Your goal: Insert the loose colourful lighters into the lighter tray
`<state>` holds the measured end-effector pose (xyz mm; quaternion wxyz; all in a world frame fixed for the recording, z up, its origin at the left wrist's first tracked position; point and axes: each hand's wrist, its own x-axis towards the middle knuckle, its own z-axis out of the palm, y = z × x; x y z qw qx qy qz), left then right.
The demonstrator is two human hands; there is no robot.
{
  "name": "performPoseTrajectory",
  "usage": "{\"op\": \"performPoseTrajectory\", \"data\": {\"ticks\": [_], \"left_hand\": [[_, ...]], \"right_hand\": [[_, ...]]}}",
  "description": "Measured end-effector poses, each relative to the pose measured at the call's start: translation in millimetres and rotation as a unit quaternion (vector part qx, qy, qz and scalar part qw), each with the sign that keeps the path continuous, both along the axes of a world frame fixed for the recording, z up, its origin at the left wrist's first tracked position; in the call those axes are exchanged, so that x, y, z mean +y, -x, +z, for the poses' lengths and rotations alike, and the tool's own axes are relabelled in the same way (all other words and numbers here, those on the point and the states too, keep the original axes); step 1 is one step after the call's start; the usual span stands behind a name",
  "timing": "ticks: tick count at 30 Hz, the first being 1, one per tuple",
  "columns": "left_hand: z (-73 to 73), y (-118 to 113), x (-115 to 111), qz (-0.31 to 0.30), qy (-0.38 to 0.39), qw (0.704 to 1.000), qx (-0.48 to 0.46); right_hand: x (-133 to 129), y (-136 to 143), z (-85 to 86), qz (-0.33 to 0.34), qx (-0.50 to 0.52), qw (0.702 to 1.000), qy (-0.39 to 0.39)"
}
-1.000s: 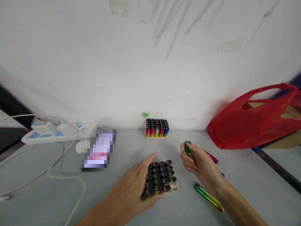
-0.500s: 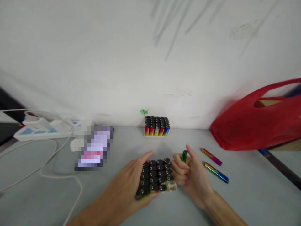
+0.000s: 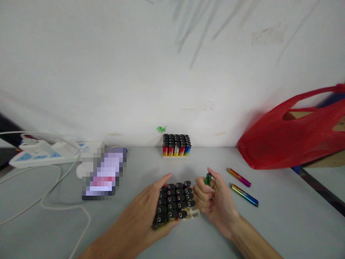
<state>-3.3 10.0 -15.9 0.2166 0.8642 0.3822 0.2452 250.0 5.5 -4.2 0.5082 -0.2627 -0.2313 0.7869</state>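
Many rounded black caps [image 3: 180, 197], pale tray [image 3: 195, 214], perhaps clear plastic

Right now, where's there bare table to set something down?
Bare table lies between the blurred phone and the rear block, and between that block and the red bag. Crowded: left, with cables and power strip; front centre, where the left hand holds the black-topped set and the right hand a green piece; right, two sticks.
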Motion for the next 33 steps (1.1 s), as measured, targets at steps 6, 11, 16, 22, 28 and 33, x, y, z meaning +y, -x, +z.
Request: {"op": "performPoseTrajectory", "data": {"ticks": [6,11,16,22,28,33], "left_hand": [[2.6,-0.1,-0.8,-0.004,0.003,1.000,0.009],[1.5,-0.8,-1.1,-0.006,0.000,1.000,0.007],[2.0,-2.3,-2.1,-0.008,0.003,1.000,0.001],[0.8,-0.9,-2.4,-0.004,-0.003,1.000,0.010],[-2.9,0.9,-3.0,-0.005,0.002,1.000,0.005],[-4.1,-0.1,-1.7,-0.004,0.003,1.000,0.004]], "right_hand": [[0.0,-2.5,2.4,0.015,0.026,0.999,0.016],[-2.0,-1.9,2.5,0.026,0.038,0.999,0.025],[-1.9,-1.9,0.5,0.022,0.044,0.999,0.024],[-1.2,-4.3,0.2,0.013,0.044,0.999,0.018],[-1.3,-4.2,1.5,0.003,0.053,0.998,0.033],[-5.1,-4.8,4.1,-0.020,0.048,0.998,0.045]]}}
